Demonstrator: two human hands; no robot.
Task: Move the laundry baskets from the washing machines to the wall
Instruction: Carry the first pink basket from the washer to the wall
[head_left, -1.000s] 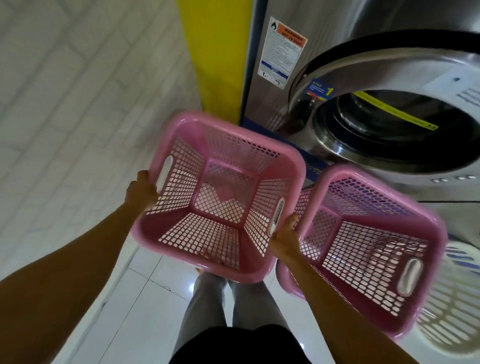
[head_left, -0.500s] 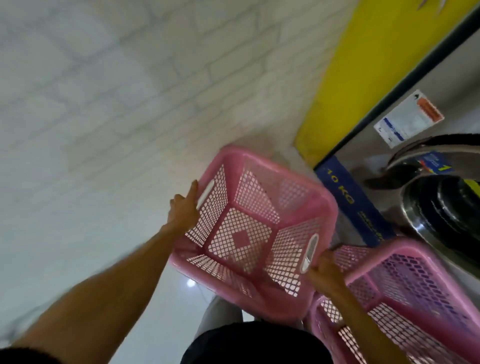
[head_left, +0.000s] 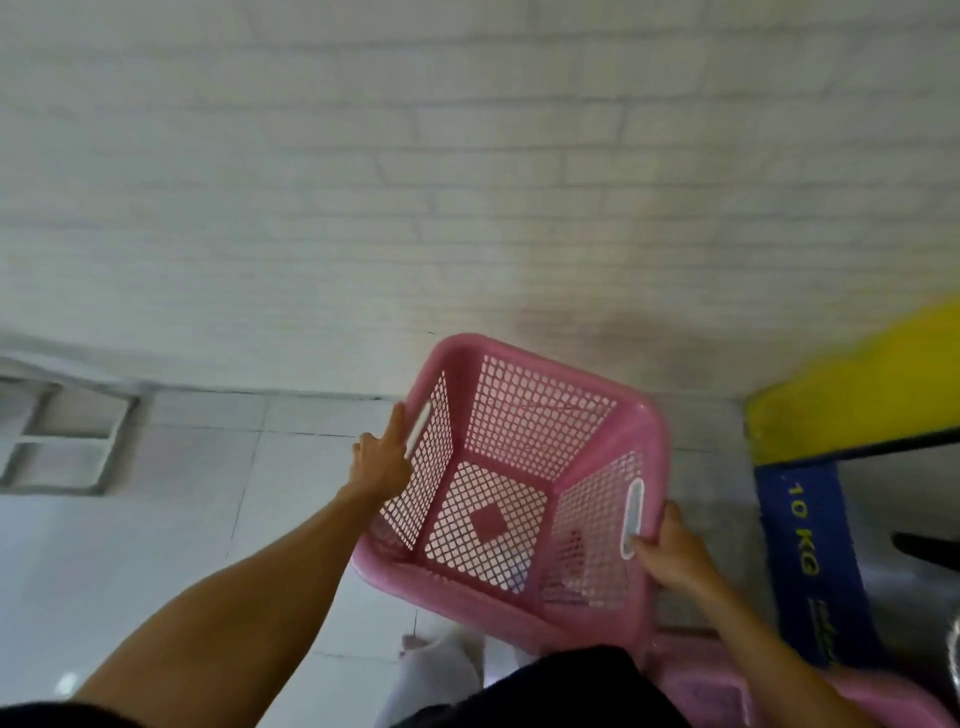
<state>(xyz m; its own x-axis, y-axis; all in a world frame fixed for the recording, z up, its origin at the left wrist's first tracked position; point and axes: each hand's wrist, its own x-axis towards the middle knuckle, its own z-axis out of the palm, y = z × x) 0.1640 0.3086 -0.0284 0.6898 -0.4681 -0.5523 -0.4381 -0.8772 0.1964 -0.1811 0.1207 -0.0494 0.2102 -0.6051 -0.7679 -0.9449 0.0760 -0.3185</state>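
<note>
An empty pink laundry basket (head_left: 524, 415) with perforated sides hangs in the air in front of me, tilted toward me. My left hand (head_left: 379, 462) grips its left rim beside the white handle slot. My right hand (head_left: 670, 551) holds the right rim, fingers hooked through the other slot. A second pink basket (head_left: 883, 701) shows only partly at the bottom right corner. The white brick wall (head_left: 415, 182) fills the upper view, just beyond the held basket.
White floor tiles (head_left: 208, 467) run along the wall's base. A yellow panel (head_left: 857, 384) and a blue "10 KG" strip (head_left: 805, 545) of the washing machine stand at the right. A grey framed grid (head_left: 62, 436) lies at the left. My legs are below.
I have turned left from the washing machine toward the white wall, carrying the basket with me. The machine drum has left the view and the second basket has slid to the bottom right.
</note>
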